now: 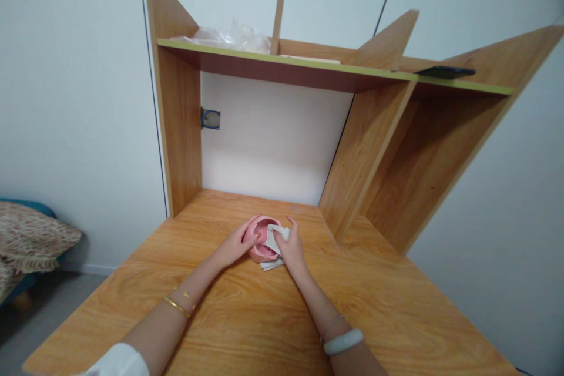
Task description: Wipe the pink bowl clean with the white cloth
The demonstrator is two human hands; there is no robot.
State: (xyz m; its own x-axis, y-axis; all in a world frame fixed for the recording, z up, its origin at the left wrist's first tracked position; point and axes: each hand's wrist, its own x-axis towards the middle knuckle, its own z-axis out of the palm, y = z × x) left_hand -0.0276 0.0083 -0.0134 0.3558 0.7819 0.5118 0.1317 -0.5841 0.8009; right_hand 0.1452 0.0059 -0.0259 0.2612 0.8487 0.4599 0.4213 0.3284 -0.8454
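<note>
A pink bowl-like container [263, 254] with an angular rim is tilted so that its hollow faces me, low over the wooden desk. My left hand [237, 245] grips its left side, the thumb over the rim and inside. In my right hand [291, 245] is a white cloth or tissue [274, 238], pinched and pressed into the right part of the hollow. More white folded material [272, 264] shows under the container's lower right side; whether it is the same piece I cannot tell.
Around the wooden desk top [247, 317] rises a shelf unit [180, 129] with upright panels. Its upper board carries a clear plastic bag [233, 37] and a dark flat object [446, 72]. A wall socket [211, 119] sits behind. Left of the desk, a patterned throw [35, 241] covers blue furniture.
</note>
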